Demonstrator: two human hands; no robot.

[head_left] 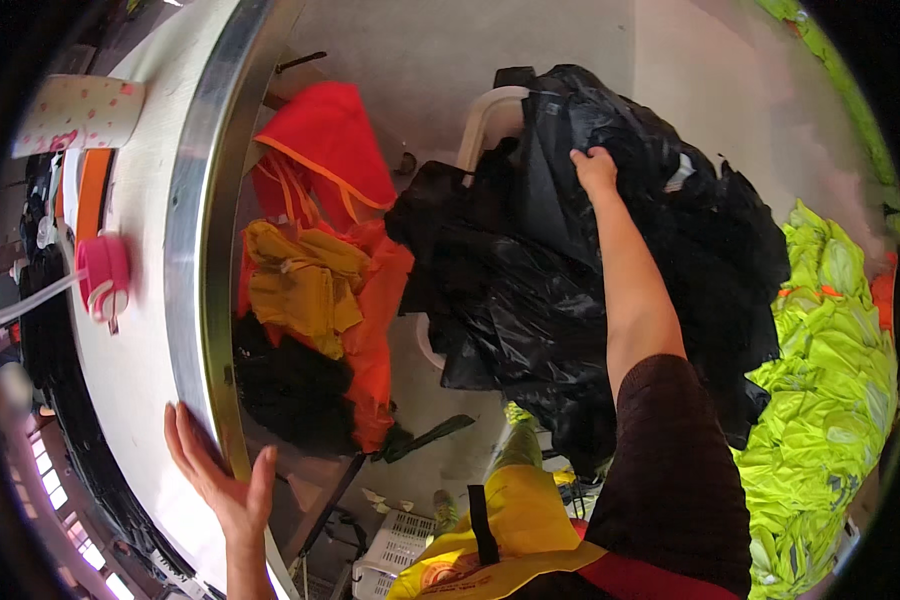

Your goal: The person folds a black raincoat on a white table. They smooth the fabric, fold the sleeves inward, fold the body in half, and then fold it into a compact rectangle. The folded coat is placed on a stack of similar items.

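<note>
My left hand (224,484) lies against the metal-edged rim of the white table (160,330), fingers stretched out and thumb apart, holding nothing. To the right, my right arm reaches forward over a large heap of black fabric pieces (530,290). Up near the top of that heap my right hand (597,172) is closed on a fold of the black fabric, its fingertips partly hidden. A white plastic rim or handle (490,105) shows behind the heap; most of whatever it belongs to is covered.
Beside the table hang red-orange fabric (335,150) and folded mustard-yellow cloth (305,285). Bright yellow-green garments (820,400) pile up at right. On the table are a pink lidded item (103,275) and a patterned cylinder (85,112). A white plastic basket (400,545) stands low by my yellow apron.
</note>
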